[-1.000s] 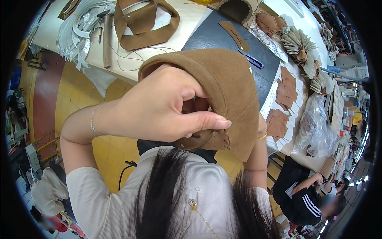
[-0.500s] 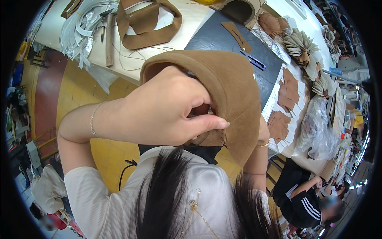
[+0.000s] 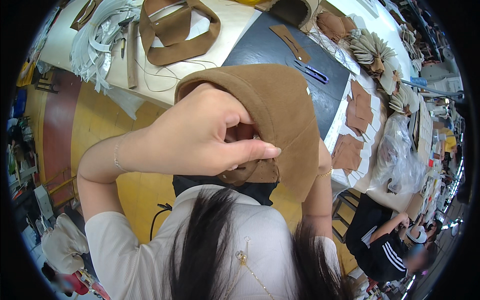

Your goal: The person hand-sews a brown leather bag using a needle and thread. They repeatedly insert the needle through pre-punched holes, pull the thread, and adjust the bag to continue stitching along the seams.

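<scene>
A brown suede bag piece [image 3: 287,115], curved with a stitched seam, is held up in front of my chest. My left hand [image 3: 210,132] is closed on its near edge, the thumb pressing along the seam and the other fingers curled inside the fold. A lower flap [image 3: 255,172] with small holes hangs below the thumb. My right forearm [image 3: 320,185] rises behind the piece, which hides that hand and its fingers.
Beyond lies a table with a dark cutting mat [image 3: 260,45], purple-handled snips [image 3: 316,74], a slotted brown strip [image 3: 290,42] and another brown suede bag piece [image 3: 200,42]. White strips [image 3: 92,47] and a hammer [image 3: 131,52] lie left. Brown cut pieces [image 3: 359,107] and a person [image 3: 382,255] are right.
The suede piece and my left hand have shifted slightly left in view, along with the table things. My left hand keeps the same pinch on the edge.
</scene>
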Motion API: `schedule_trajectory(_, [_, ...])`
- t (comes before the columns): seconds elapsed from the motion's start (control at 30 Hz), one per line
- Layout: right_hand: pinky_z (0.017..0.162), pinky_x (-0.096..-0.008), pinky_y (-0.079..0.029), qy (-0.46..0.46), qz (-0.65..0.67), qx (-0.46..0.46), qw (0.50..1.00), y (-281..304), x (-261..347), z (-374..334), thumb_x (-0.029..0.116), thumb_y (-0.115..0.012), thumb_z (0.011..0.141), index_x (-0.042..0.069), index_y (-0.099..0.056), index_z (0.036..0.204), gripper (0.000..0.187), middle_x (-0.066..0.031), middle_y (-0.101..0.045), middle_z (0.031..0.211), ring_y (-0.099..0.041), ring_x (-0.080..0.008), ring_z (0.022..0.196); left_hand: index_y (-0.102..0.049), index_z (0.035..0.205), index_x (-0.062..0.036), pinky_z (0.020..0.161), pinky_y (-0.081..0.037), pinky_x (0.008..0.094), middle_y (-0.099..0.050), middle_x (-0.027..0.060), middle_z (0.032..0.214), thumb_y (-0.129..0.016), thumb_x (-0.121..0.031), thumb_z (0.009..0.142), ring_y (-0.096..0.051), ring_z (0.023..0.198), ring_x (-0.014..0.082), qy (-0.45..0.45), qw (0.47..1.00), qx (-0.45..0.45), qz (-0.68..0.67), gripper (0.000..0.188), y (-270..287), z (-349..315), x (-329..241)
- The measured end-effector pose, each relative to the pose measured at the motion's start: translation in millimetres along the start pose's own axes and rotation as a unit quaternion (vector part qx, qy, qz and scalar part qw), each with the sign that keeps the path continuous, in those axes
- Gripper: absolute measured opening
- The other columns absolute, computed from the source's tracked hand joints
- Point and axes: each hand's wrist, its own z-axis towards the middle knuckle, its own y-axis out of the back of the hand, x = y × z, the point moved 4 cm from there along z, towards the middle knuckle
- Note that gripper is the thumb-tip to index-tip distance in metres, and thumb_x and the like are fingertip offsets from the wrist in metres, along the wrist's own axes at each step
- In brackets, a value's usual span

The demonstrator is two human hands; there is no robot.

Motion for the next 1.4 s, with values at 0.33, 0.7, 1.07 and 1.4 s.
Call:
schedule_trajectory(0.33, [0.099, -0.0339, -0.040, 0.012, 0.015, 0.007, 1.000, -3.2, 12.3, 6.4, 0.032, -0.086, 0.064, -0.006, -0.048, 0.129, 0.085, -0.0142, -0.056, 0.128, -0.053, -0.0179, 0.115, -0.067, 0.092, 0.0040, 0.060, -0.049, 0.0253, -0.066, 0.0094, 0.075, -0.071, -0.017, 0.084, -0.060, 0.064, 0.0130, -0.008, 1.000, -0.015, -0.006, 0.023, 5.7, -0.9, -1.9])
schedule_trajectory(0.7, [0.090, -0.0297, -0.045, 0.076, 0.019, -0.060, 0.995, -6.0, 15.5, 14.6, 0.019, -0.078, 0.075, -0.002, -0.060, 0.117, 0.050, -0.0090, -0.061, 0.120, -0.056, -0.0118, 0.103, -0.066, 0.093, 0.0045, 0.047, -0.046, 0.0192, -0.065, 0.0039, 0.073, -0.071, -0.016, 0.087, -0.057, 0.053, 0.0048, 0.057, 0.994, -0.020, -0.094, 0.022, 1.6, 1.7, 2.5])
schedule_trajectory(1.07, [0.080, -0.0324, -0.051, 0.299, -0.324, -0.323, 0.837, -67.4, 64.1, -13.8, 0.011, -0.081, 0.074, 0.000, -0.056, 0.111, 0.046, -0.0111, -0.063, 0.100, -0.063, -0.0213, 0.089, -0.068, 0.097, 0.0039, 0.051, -0.048, 0.0181, -0.067, 0.0017, 0.073, -0.069, -0.009, 0.088, -0.059, 0.059, 0.0034, -0.036, 0.952, -0.294, -0.084, 0.016, 10.0, 4.6, -5.2])
schedule_trajectory(1.4, [0.073, -0.0340, -0.050, 0.248, -0.430, -0.291, 0.818, -82.4, 66.5, 15.2, 0.006, -0.079, 0.073, -0.001, -0.057, 0.108, 0.042, -0.0105, -0.062, 0.080, -0.061, -0.0272, 0.073, -0.065, 0.100, 0.0075, 0.055, -0.058, 0.0223, -0.067, 0.0076, 0.089, -0.069, 0.000, 0.085, -0.064, 0.071, 0.0099, -0.118, 0.923, -0.365, 0.017, 0.017, 10.0, 2.6, -2.2])
